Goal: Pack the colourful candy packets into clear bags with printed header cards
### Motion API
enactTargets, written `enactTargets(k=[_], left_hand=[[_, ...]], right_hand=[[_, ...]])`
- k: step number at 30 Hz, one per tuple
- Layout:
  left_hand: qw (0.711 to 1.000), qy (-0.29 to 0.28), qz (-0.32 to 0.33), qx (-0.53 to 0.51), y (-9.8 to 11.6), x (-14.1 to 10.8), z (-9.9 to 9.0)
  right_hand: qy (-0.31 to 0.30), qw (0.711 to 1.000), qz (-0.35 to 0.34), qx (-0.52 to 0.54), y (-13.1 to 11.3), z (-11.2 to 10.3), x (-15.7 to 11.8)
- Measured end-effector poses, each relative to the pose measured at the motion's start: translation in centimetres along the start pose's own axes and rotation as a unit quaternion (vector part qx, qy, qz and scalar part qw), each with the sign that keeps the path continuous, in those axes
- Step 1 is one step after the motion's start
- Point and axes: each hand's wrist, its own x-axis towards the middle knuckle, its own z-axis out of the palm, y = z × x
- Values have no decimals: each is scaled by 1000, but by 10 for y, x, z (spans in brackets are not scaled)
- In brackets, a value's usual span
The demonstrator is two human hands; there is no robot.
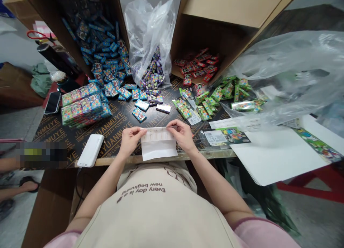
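A white paper sheet [159,150] with faint print along its upper part hangs between my hands at the table's front edge. My left hand [132,138] pinches its upper left corner, and my right hand [180,133] pinches its upper right corner. Just beyond the sheet lie small blue boxes [139,115] and a silvery-white box [163,108]. Stacked packs of small boxes [83,108] stand to the left. Green boxes [206,106] and green printed cards [182,107] lie beyond my right hand.
Cartons hold blue boxes [104,43] and red boxes [199,65]; a clear bag [150,29] holds purple ones. A white power bank [90,150] and a phone [53,102] lie left. White sheets [263,158] and plastic film [290,72] cover the right. A person's foot [28,186] shows far left.
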Motion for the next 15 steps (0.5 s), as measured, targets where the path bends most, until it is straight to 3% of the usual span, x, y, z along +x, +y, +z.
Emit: enactTargets(k=[4, 7, 12, 15], left_hand=[[999, -20, 8, 26, 0, -2, 3], [998, -26, 13, 47, -4, 1, 6], [998, 49, -26, 14, -34, 20, 5], [995, 75, -62, -22, -58, 34, 4]], right_hand=[[-81, 972, -92, -199, -6, 3, 4], [-142, 943, -106, -283, -9, 4, 9], [-41, 914, -72, -396, 15, -31, 6], [-69, 887, -13, -456, 51, -63, -13]])
